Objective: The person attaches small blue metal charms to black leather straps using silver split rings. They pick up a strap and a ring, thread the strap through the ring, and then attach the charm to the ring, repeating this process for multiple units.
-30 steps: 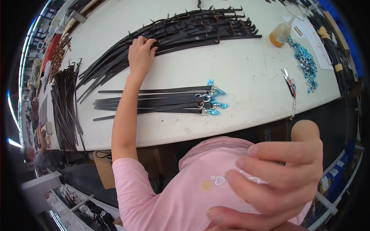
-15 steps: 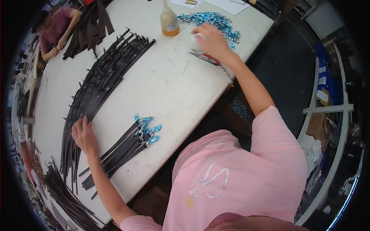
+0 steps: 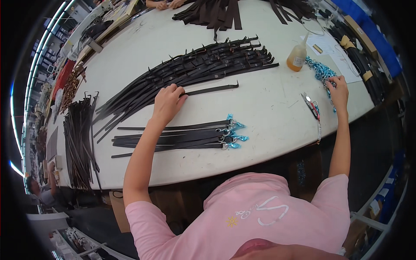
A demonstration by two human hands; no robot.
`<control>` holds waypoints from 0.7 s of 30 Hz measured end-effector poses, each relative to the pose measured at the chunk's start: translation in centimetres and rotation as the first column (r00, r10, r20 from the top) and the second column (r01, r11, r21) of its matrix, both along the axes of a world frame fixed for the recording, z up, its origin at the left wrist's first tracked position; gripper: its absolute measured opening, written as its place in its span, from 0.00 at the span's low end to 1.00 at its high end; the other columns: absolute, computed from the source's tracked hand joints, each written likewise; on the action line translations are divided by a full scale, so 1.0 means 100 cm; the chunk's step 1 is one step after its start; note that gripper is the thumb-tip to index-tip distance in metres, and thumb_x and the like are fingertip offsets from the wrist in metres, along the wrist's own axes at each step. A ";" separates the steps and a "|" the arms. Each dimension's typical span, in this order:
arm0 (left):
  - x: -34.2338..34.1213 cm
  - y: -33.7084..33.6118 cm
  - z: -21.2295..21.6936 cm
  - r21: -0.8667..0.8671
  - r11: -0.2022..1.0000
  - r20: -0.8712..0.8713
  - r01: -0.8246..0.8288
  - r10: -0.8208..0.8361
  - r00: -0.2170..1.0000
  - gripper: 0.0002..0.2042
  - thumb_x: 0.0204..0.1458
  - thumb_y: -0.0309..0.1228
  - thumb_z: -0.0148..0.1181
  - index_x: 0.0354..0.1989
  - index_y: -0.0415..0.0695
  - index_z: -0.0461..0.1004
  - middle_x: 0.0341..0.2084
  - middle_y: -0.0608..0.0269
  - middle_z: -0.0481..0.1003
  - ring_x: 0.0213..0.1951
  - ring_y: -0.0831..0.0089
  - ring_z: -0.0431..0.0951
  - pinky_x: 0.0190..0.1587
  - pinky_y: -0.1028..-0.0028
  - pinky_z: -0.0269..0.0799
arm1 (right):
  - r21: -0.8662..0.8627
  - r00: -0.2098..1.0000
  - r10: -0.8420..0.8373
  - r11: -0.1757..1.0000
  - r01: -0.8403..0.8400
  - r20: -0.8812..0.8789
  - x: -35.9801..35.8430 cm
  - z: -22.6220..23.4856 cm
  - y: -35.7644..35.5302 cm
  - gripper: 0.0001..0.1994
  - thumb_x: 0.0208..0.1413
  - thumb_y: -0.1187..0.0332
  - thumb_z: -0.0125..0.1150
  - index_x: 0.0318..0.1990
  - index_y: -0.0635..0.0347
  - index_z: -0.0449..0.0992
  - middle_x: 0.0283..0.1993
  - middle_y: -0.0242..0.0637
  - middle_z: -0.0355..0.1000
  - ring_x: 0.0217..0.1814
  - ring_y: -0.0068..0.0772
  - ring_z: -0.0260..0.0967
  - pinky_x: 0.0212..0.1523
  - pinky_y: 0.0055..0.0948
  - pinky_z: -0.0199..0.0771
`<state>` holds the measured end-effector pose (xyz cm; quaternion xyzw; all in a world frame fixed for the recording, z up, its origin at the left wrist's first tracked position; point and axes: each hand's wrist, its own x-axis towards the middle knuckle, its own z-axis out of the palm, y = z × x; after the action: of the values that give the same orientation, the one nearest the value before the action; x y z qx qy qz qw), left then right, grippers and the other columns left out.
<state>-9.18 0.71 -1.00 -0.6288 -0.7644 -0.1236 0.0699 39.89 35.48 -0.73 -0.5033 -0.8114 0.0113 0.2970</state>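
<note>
My left hand (image 3: 167, 104) is closed on a narrow black strap (image 3: 212, 89) with a bent tip, which lies just in front of a large fanned pile of black straps (image 3: 190, 65). At the right, my right hand (image 3: 339, 93) pinches a metal clasp with blue wrapping (image 3: 332, 82) at the edge of a heap of such clasps (image 3: 318, 67); the fingers partly hide it. Closer to me lies a small group of black straps (image 3: 173, 138), with rings and blue-wrapped clasps (image 3: 236, 138) at their right ends.
Red-handled snips (image 3: 310, 105) lie near my right hand. A bottle of amber liquid (image 3: 297, 56) stands beside the clasp heap. More strap bundles lie on the white table (image 3: 268, 112), at the left (image 3: 79, 143) and far side (image 3: 212, 13). Across the table, another person's hands (image 3: 167, 4) show.
The view has swung round. My left hand has taken hold of one strap, now apart from the pile's front. My right hand has come down onto the clasp heap, its fingers pinched together.
</note>
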 end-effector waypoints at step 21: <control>0.106 -0.021 0.110 0.486 0.848 -0.046 -0.210 0.265 0.963 0.15 0.52 0.20 0.64 0.47 0.49 0.82 0.26 0.63 0.72 0.25 0.64 0.73 0.31 0.65 0.69 | -0.486 0.467 0.253 -0.017 -0.874 -0.848 -0.209 0.050 -0.148 0.09 0.67 0.65 0.59 0.45 0.62 0.70 0.35 0.39 0.79 0.37 0.27 0.80 0.44 0.26 0.80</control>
<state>1.38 -1.38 9.98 -0.4986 -0.7771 -0.2631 0.2798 18.95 20.71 4.23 -0.1342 -0.6548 0.7330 0.1262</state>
